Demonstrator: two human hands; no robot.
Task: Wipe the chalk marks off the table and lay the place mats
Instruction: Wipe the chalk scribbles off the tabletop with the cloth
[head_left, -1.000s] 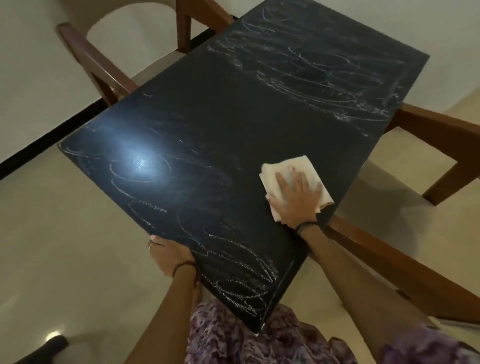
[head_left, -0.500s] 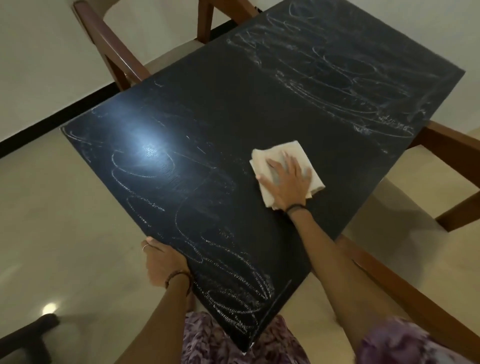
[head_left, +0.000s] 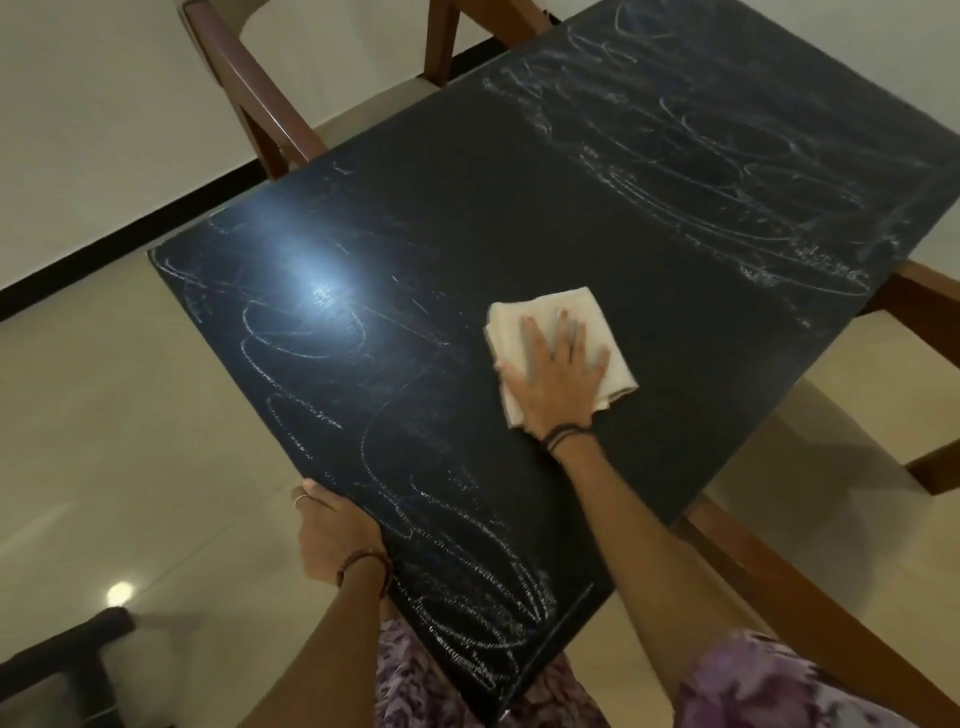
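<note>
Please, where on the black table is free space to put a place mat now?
The table carries only the cloth under the right hand. Free: the middle band beyond the cloth, the far chalked end, the near-left chalked area. The left hand grips the near edge.

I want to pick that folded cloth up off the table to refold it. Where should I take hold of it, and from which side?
Probably the far corner of the cloth. It lies flat on the table, and the right hand presses flat on its near half, so only the far edge and corners show free. Come from above on the far side and pinch the layers there together.
</note>
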